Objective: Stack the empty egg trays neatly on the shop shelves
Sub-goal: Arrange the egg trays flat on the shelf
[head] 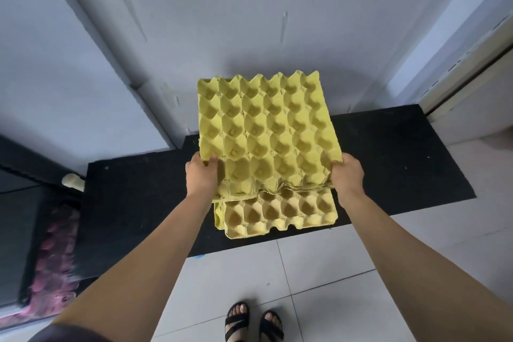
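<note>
Nearest to me, my feet in black strap sandals (254, 322) stand on the white tiled floor (333, 264). At the near left, blurred pink egg trays (55, 253) sit in a dark case; I cannot tell whether their cups hold anything.

Just beyond my feet, a lower stack of yellow egg trays (277, 214) lies on the black mat (388, 161), its near edge toward me. The two rows of cups that show are empty; the rest is hidden.

Above and beyond that stack I hold a yellow moulded-pulp egg tray (266, 130), tilted with its far edge raised. My left hand (201, 175) grips its near left corner, thumb on top and fingers curled under. My right hand (347, 175) grips the near right corner the same way. Every cup in it is empty, and more than one nested layer shows at its near edge. Whether it touches the stack below, I cannot tell.

Farthest off, the mat meets a grey wall (249, 22).
</note>
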